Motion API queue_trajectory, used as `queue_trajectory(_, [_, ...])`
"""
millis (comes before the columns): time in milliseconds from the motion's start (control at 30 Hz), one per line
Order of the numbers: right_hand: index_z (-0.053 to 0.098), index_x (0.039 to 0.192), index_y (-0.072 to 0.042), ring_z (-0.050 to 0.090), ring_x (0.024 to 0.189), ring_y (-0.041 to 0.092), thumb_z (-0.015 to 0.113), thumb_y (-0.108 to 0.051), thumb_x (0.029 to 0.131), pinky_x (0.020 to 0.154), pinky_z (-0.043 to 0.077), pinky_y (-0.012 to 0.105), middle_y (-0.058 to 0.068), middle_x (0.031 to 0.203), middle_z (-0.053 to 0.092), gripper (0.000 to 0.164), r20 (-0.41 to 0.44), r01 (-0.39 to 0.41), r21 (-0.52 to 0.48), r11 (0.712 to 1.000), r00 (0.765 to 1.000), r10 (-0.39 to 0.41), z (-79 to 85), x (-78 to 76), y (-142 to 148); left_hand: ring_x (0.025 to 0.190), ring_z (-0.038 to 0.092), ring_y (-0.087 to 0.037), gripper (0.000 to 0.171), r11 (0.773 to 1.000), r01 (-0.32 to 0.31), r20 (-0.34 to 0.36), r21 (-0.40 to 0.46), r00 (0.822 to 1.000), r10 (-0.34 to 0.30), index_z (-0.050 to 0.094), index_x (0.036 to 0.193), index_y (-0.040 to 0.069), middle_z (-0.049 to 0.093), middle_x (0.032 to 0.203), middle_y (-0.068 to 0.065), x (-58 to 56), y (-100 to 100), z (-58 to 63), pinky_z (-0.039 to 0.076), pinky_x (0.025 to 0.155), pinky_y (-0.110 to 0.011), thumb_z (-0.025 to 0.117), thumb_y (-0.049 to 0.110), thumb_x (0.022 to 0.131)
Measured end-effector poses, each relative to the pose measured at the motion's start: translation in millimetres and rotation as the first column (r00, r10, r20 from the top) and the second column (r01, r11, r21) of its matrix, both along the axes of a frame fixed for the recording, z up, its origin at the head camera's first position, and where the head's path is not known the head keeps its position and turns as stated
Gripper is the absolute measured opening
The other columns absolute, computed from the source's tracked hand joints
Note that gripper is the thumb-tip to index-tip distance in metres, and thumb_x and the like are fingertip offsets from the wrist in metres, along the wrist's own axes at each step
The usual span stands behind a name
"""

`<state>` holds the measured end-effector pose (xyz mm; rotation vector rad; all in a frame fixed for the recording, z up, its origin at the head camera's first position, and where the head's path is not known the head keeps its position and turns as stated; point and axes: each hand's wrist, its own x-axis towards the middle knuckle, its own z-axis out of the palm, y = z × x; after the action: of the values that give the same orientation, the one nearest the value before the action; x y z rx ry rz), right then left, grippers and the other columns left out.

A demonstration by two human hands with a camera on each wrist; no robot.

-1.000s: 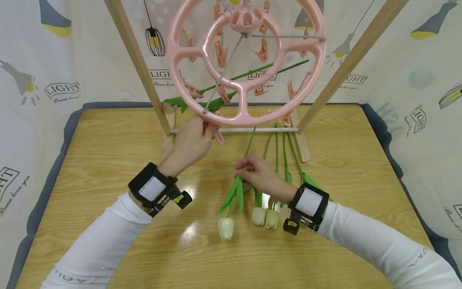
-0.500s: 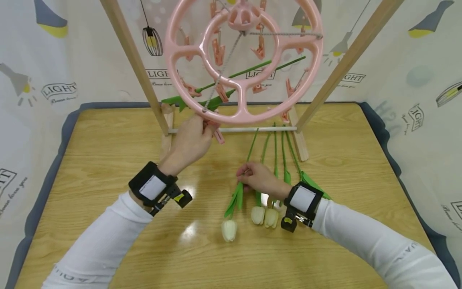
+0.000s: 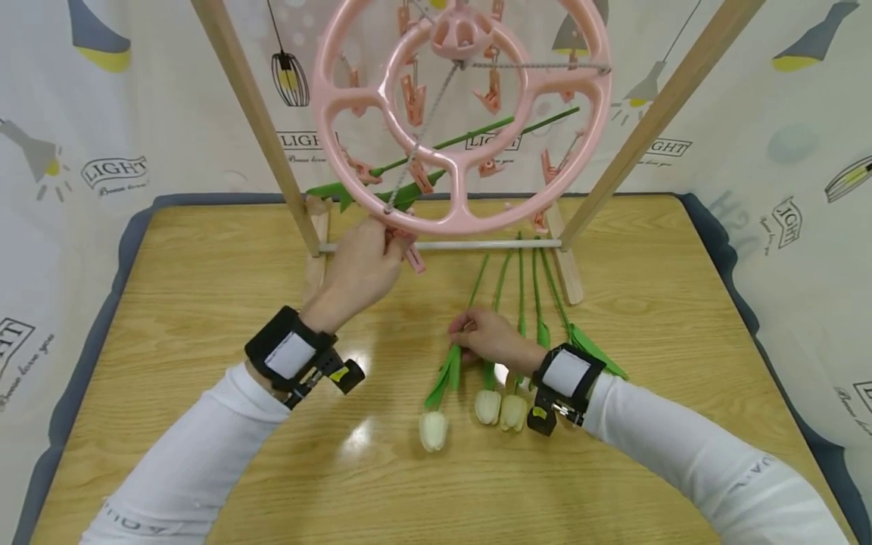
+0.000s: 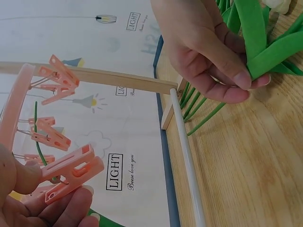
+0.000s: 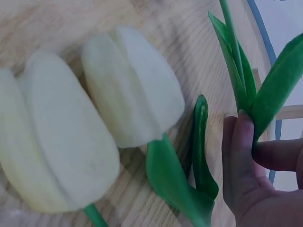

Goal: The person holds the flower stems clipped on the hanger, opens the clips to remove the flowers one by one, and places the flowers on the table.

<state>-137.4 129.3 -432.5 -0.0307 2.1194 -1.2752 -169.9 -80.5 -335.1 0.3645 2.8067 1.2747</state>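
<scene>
Fingers and thumb of my left hand (image 3: 364, 261) pinch a pink clothespin (image 4: 73, 172) at the near edge of a round pink clip hanger (image 3: 463, 225). In the left wrist view the clothespin's two parts show between thumb and fingers. My right hand (image 3: 490, 337) pinches a white artificial tulip (image 3: 433, 431) by its stem, just where the green leaves (image 5: 279, 90) begin. Its bloom points toward me and its bare stem end points toward the hanger. Beside that hand, more white tulips (image 3: 487, 407) lie on the table, partly hidden under the right wrist.
A wooden frame (image 3: 262, 125) holds the hanger, with a white crossbar (image 3: 490, 244) low across it. Several other pink clothespins (image 3: 414, 102) dangle from the rings. Green stems (image 3: 477, 135) hang slanted behind the hanger. A patterned cloth (image 3: 225, 113) stands behind the wooden table (image 3: 204, 303).
My right hand has shifted slightly toward me and to the right with the tulip. Its stem end has drawn back from the crossbar. The left hand stays at the clothespin.
</scene>
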Motion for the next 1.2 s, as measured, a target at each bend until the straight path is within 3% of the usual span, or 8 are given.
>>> queue_trajectory(267, [0.056, 0.121, 0.005, 0.062, 0.076, 0.012, 0.053, -0.008, 0.101, 0.075, 0.058, 0.031, 0.012, 0.099, 0.062, 0.025, 0.013, 0.002, 0.023, 1.0, 1.0, -0.002, -1.3, -10.4, 3.1, 0.053, 0.046, -0.017, 0.023, 1.0, -0.001, -0.006, 0.007, 1.0, 0.001, 0.06, 0.117, 0.008, 0.069, 0.085, -0.007, 1.3, 0.7, 1.9, 0.034, 0.047, -0.027, 0.049, 0.023, 0.104])
queue_trajectory(600, [0.055, 0.121, 0.006, 0.058, 0.071, 0.012, 0.05, -0.007, 0.101, 0.069, 0.055, 0.028, 0.013, 0.097, 0.062, 0.025, -0.083, -0.039, 0.074, 0.996, 0.995, 0.045, 1.0, -22.2, 7.4, 0.053, 0.046, -0.017, 0.025, 1.0, -0.001, -0.013, 0.025, 1.0, 0.001, 0.06, 0.123, 0.008, 0.072, 0.085, -0.005, 1.7, 1.2, 1.9, 0.032, 0.048, -0.027, 0.049, 0.02, 0.104])
queue_trajectory(833, [0.055, 0.123, 0.005, 0.059, 0.076, 0.014, 0.05, -0.008, 0.101, 0.069, 0.053, 0.026, 0.017, 0.106, 0.061, 0.026, -0.092, -0.046, 0.127, 0.991, 0.994, 0.058, 2.2, -29.2, 10.2, 0.055, 0.045, -0.018, 0.023, 0.999, -0.006, -0.014, 0.046, 1.0, 0.007, 0.059, 0.121, 0.008, 0.069, 0.085, -0.007, 1.6, 0.8, 0.3, 0.033, 0.049, -0.028, 0.051, 0.021, 0.103])
queue_trajectory(1033, [0.053, 0.124, 0.005, 0.062, 0.083, 0.018, 0.054, -0.007, 0.099, 0.077, 0.057, 0.032, 0.019, 0.109, 0.06, 0.028, -0.069, -0.063, 0.119, 0.991, 0.995, 0.071, 0.9, -31.7, 12.2, 0.062, 0.049, -0.019, 0.02, 0.994, 0.038, -0.014, 0.098, 0.999, -0.037, 0.059, 0.117, 0.012, 0.072, 0.09, -0.002, 0.3, -0.9, -3.2, 0.037, 0.055, -0.03, 0.049, 0.024, 0.104])
queue_trajectory(1200, [0.052, 0.123, 0.006, 0.064, 0.081, 0.02, 0.058, -0.005, 0.096, 0.076, 0.059, 0.031, 0.018, 0.104, 0.059, 0.03, -0.076, -0.058, 0.115, 0.992, 0.995, 0.067, -2.4, -31.1, 11.4, 0.07, 0.052, -0.018, 0.025, 0.985, 0.08, -0.02, 0.152, 0.997, -0.078, 0.055, 0.124, 0.012, 0.072, 0.094, -0.002, 0.3, -2.4, -6.9, 0.042, 0.06, -0.03, 0.048, 0.027, 0.105])
